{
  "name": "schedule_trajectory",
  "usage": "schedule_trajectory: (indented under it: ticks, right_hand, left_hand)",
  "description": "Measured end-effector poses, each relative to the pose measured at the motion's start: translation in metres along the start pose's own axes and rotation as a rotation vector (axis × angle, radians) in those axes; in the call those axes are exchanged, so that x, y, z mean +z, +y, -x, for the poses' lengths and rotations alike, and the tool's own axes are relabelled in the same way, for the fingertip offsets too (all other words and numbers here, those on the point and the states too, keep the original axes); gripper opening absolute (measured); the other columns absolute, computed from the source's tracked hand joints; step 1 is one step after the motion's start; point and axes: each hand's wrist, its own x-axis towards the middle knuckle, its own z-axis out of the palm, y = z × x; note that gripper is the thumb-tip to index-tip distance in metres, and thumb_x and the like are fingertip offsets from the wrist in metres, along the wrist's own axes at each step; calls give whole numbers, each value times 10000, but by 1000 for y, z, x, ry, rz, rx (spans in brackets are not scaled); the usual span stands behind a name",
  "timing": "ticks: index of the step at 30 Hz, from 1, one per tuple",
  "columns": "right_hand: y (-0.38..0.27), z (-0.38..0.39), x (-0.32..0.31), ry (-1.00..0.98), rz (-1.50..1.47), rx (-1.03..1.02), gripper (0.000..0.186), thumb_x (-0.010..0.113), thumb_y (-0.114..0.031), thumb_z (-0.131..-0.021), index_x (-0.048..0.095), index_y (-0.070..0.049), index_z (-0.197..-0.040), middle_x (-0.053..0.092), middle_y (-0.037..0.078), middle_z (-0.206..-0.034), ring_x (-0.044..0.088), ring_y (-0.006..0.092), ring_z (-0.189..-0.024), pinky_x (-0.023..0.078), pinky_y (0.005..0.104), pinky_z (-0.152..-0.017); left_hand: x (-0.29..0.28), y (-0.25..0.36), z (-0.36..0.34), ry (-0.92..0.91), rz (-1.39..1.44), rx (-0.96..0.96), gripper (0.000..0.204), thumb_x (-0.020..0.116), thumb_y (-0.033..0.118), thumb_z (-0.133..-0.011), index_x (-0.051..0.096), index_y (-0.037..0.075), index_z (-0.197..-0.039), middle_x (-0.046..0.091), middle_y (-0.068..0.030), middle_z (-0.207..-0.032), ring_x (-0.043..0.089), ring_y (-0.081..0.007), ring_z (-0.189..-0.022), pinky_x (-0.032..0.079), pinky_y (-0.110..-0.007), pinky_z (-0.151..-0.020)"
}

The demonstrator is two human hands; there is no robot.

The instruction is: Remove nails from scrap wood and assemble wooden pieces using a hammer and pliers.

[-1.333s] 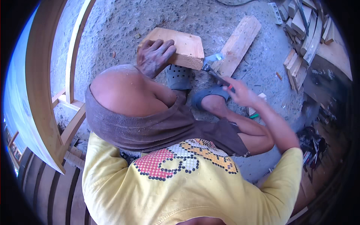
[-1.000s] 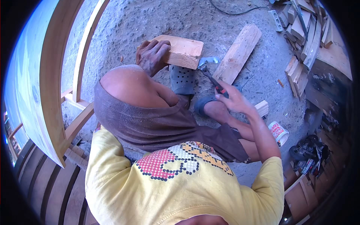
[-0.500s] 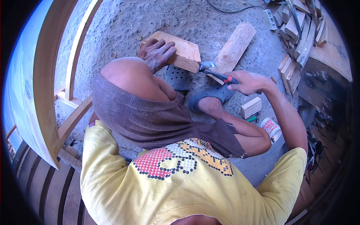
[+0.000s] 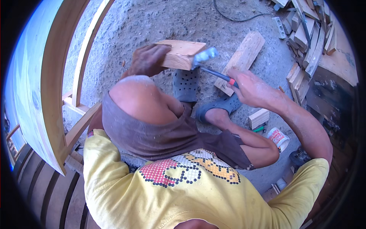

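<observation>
Rough grey concrete floor [image 4: 152, 23] lying in bright daylight, curved wooden frame [image 4: 49, 95] arching along the left, stack of timber offcuts [image 4: 309, 34] piling up at top right, black cable [image 4: 236, 17] trailing across the top, slatted boards [image 4: 42, 191] showing at lower left

Concrete floor, scattered offcuts

A plank [image 4: 241, 61], small block [image 4: 258, 118], scrap pile [image 4: 310, 36], perhaps a tin [image 4: 278, 138].

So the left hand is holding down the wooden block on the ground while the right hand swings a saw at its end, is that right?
Not quite. The right hand grips a hammer, not a saw; its metal head is at the end of the wooden block. The rest holds: the left hand presses the block down on the ground. The head view shows it.
</observation>
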Motion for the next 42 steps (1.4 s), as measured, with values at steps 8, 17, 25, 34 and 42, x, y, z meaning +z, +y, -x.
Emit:
schedule_trajectory:
  ticks: [8,17,25,34,42]
  right_hand:
    - [7,-101,-4,64,-50,-274,268,608,20,-865,515,-20,-1114,683,243,-1013,681,480,-925,538,553,-745]
    - [29,-135,66,262,-184,-488,342,663,27,-817,571,-41,-1139,633,188,-939,671,446,-851,533,517,-701]
    - [8,-57,33,227,-313,-172,435,671,-28,-944,561,-30,-1365,646,208,-1073,685,391,-892,540,457,-805]
    - [19,17,-3,153,5,63,703,624,16,-948,425,-136,-1604,623,235,-1076,645,425,-1014,507,493,-933]
    - [4,28,-1,172,-34,89,705,626,-5,-951,412,-136,-1610,614,237,-1084,632,430,-1041,466,531,-1014]
  left_hand:
    - [-17,-78,20,212,281,6,473,925,194,-670,664,57,-1040,775,-113,-1043,780,-299,-937,627,-372,-780]
    - [-25,-93,7,108,237,161,462,905,252,-663,624,55,-973,762,-136,-987,780,-311,-871,619,-393,-737]
    - [-35,-69,-21,54,206,99,527,939,398,-706,590,92,-955,652,-96,-825,699,-327,-768,558,-425,-644]
    - [-27,-40,-65,-72,72,128,632,894,563,-744,495,95,-888,610,-101,-777,689,-354,-781,522,-468,-639]
    - [-23,-26,-79,-111,61,91,607,891,540,-751,512,91,-904,641,-102,-800,704,-358,-803,535,-481,-683]
